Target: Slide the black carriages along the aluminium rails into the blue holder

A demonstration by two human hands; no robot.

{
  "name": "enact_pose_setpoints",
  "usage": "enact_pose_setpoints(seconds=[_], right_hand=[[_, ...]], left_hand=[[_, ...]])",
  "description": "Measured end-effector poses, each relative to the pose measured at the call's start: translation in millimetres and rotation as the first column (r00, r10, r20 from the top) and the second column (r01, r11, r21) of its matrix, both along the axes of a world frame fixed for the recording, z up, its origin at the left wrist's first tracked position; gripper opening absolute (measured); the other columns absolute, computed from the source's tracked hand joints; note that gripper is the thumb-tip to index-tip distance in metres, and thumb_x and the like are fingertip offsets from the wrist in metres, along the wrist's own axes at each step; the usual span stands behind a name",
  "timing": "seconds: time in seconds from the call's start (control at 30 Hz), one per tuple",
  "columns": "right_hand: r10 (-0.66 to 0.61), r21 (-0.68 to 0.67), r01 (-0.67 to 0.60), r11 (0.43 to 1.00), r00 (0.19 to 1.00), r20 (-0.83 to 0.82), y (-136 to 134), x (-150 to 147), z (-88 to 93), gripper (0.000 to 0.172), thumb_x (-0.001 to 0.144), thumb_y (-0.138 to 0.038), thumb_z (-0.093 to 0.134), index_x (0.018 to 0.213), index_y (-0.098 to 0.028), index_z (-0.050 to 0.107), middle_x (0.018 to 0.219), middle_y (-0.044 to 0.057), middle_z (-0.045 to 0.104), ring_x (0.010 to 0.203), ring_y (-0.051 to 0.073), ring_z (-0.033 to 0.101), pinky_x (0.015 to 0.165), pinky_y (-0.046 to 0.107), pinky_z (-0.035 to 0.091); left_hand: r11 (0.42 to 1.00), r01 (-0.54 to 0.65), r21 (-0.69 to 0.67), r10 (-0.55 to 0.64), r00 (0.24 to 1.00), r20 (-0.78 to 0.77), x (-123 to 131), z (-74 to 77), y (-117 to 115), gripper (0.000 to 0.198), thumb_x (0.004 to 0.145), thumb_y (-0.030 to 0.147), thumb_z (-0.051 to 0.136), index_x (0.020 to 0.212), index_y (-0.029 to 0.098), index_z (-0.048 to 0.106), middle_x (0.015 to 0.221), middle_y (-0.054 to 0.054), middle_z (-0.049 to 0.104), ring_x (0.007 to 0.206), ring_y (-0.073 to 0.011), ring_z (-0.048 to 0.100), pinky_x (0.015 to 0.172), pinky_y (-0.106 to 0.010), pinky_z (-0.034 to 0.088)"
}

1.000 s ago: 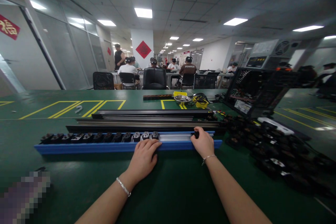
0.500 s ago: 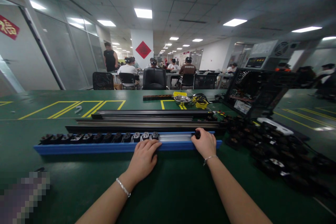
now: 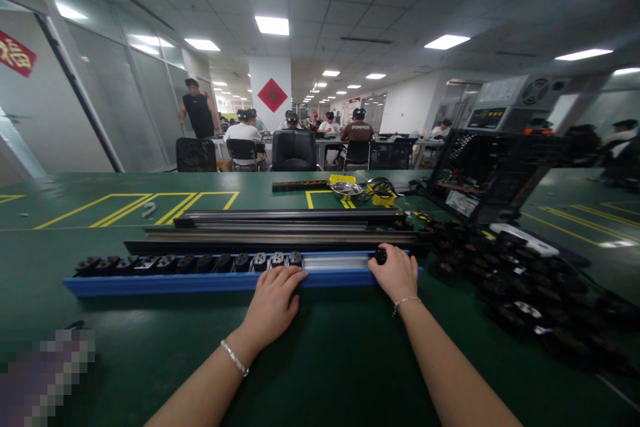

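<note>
A long blue channel (image 3: 165, 285) lies across the green table, with a row of black socket modules (image 3: 223, 263) set in its left and middle part. My left hand (image 3: 273, 293) curls its fingers over the channel's front wall beside the last modules in the row; its fingertips are partly hidden. Near the channel's right end, my right hand (image 3: 397, 271) pinches one black socket module (image 3: 381, 255), mostly covered by the fingers. Between the hands, a bare silvery stretch of the channel's inside shows.
Dark metal rails (image 3: 280, 233) lie just behind the channel. A pile of black parts (image 3: 520, 293) spreads at the right, before an open computer case (image 3: 465, 173). Further back are a metal dish (image 3: 347, 189) and a yellow container (image 3: 383, 199). People sit at distant tables.
My right hand has shifted slightly right along the channel with the socket module. My left hand stays in place. A standing person in the background has moved a little left.
</note>
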State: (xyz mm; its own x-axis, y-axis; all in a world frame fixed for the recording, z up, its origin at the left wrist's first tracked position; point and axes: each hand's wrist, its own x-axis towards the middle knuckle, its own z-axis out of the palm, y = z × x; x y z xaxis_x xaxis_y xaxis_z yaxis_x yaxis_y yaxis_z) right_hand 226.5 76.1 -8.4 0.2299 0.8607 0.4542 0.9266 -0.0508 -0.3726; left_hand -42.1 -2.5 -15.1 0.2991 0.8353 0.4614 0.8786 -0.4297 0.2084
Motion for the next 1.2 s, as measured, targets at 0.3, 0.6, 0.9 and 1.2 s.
enact_pose_setpoints(seconds=[0.3,0.6,0.9,1.2], right_hand=[[-0.002,-0.048,0.002,0.999,1.000,-0.005,0,9,5.3,0.034,0.071,-0.030,0.046,0.101,-0.020,0.058,0.099,0.007,0.064,0.097,0.022,0.054,0.096,0.040,0.026],[-0.002,-0.063,0.001,0.998,1.000,-0.013,0,10,7.6,0.033,0.072,-0.028,0.045,0.102,-0.021,0.058,0.099,0.006,0.065,0.097,0.022,0.055,0.095,0.040,0.028],[-0.044,-0.055,0.042,0.998,0.998,-0.041,0,17,3.4,0.033,0.071,-0.034,0.047,0.100,-0.024,0.058,0.110,0.005,0.060,0.110,0.025,0.046,0.102,0.054,0.017],[-0.029,-0.043,0.025,0.999,0.996,-0.089,8,30,-3.2,0.035,0.068,-0.037,0.051,0.097,-0.022,0.061,0.110,0.006,0.060,0.101,0.024,0.051,0.089,0.037,0.038]], left_hand=[[1.000,0.004,0.009,-0.004,1.000,-0.001,-1,-2.4,2,0.049,0.076,0.015,0.050,0.123,0.031,0.048,0.125,0.000,0.054,0.115,-0.0217,0.042,0.100,-0.044,0.032],[1.000,0.002,0.008,-0.002,1.000,-0.007,-1,-2.4,1,0.049,0.077,0.015,0.050,0.123,0.031,0.047,0.125,0.001,0.053,0.116,-0.0210,0.042,0.100,-0.043,0.031],[1.000,0.009,0.005,-0.009,1.000,-0.005,-1,-1.5,1,0.050,0.077,0.015,0.050,0.124,0.031,0.047,0.125,0.000,0.053,0.115,-0.0219,0.042,0.099,-0.044,0.032],[1.000,0.009,0.004,-0.009,1.000,-0.004,-1,-1.9,1,0.049,0.077,0.015,0.050,0.124,0.031,0.047,0.125,0.000,0.053,0.115,-0.0219,0.042,0.099,-0.044,0.032]])
